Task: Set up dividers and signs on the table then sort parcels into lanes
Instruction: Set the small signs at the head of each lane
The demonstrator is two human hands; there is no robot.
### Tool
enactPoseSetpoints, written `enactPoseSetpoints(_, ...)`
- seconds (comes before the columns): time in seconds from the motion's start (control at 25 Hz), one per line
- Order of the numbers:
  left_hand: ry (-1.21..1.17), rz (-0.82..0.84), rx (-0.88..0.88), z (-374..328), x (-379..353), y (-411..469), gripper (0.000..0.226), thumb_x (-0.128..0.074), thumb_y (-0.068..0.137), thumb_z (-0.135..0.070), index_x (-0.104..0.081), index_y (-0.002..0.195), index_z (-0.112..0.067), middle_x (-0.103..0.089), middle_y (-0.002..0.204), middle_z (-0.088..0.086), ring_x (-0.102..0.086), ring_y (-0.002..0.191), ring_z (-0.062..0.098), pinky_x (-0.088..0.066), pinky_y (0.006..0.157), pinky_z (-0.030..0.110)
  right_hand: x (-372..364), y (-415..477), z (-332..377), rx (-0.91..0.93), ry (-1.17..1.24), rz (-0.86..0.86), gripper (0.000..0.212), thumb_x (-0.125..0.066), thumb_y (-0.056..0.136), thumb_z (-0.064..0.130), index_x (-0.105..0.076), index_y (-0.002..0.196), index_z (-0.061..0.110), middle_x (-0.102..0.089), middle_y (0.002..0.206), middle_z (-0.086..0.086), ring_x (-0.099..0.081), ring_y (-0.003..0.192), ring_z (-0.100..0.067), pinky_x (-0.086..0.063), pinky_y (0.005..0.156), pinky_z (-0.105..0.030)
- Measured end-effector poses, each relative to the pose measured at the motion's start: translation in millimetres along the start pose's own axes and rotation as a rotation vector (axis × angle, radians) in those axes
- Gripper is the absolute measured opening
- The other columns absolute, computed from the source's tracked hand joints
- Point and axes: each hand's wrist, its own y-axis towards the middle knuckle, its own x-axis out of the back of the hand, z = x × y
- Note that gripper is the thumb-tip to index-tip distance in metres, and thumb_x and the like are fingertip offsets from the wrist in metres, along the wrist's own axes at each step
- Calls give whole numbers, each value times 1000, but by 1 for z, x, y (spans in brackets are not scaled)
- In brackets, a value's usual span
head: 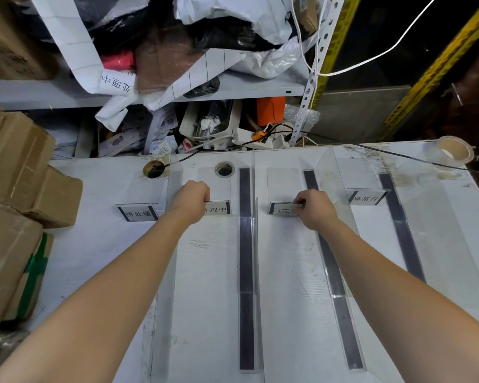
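Both arms reach forward over the white table, the left arm and the right arm well apart.

Left hand: fingers curled tight together at the top left corner of the second sign, whose left part it covers. The hand appears to pinch the sign's top edge, though the contact itself is hidden.

Right hand: thumb and fingers clamped on the top edge of the third sign, whose right end is covered.

Both signs stand on the table toward its far edge, one on each side of the centre divider. A first sign stands to the left of the left hand. A fourth sign stands to the right of the right hand, slightly farther back.

All four signs carry Chinese characters.

Clear upright dividers on dark base strips run from front to back, splitting the table into lanes. Each sign sits in its own lane.

Two round holes are cut near the far edge. A black cable crosses the far right corner beside a tape roll.

Cardboard boxes are stacked at the left edge. A shelf crammed with bags stands behind.
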Motion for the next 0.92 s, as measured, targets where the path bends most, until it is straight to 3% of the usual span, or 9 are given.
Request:
enactPoseSetpoints(0.08,-16,-19,22,3,-1,-4,24,-57,90,2,-70,104,-14,-64,111,12,-64,90,32,-59,76,42,4,-4,2,7,20,-7,17,-65,91,11,-74,105,16,-71,101,-4,-67,97,-27,-55,76,-34)
enactPoseSetpoints(0.2,-58,-8,39,-2,1,-18,37,-62,95,-14,-61,132,-17,-61,128,11,-63,108,33,-56,88,43,13,-14,8,35,32,-21,36,-70,92,21,-65,127,18,-66,122,-4,-64,106,-25,-55,85,-37)
enactPoseSetpoints(0.28,-65,-35,30,-8,10,-31,44,-63,96,-22,-56,139,-19,-59,136,9,-60,118,32,-54,92,42,21,-20,16,63,6,-43,41,-69,93,25,-61,133,18,-62,130,-5,-62,111,-26,-54,84,-36)
enactPoseSetpoints(0.44,-30,-103,12,-18,35,-64,50,-63,95,-25,-52,144,-19,-57,140,7,-58,121,31,-52,93,43,40,-38,39,143,-117,-74,44,-64,96,31,-57,138,19,-60,135,-6,-57,122,-26,-54,89,-39)
enactPoseSetpoints(0.6,72,-201,89,-15,71,-107,49,-61,96,-32,-50,141,-17,-58,135,11,-58,120,35,-49,93,42,59,-59,78,210,-247,-63,51,-63,95,37,-52,143,22,-63,132,-8,-59,119,-28,-52,89,-38)
enactPoseSetpoints(0.72,92,-289,154,-4,104,-137,41,-59,94,-36,-53,129,-16,-61,125,11,-59,113,35,-46,87,40,75,-76,115,279,-259,-51,53,-62,95,37,-50,145,25,-62,136,-7,-58,123,-30,-51,89,-39)
enactPoseSetpoints(0.92,104,-338,180,30,161,-180,41,-61,94,-38,-52,128,-17,-58,122,9,-57,113,32,-47,84,42,94,-104,184,408,-240,-83,49,-64,92,38,-57,138,22,-66,131,-5,-60,120,-30,-56,87,-42)
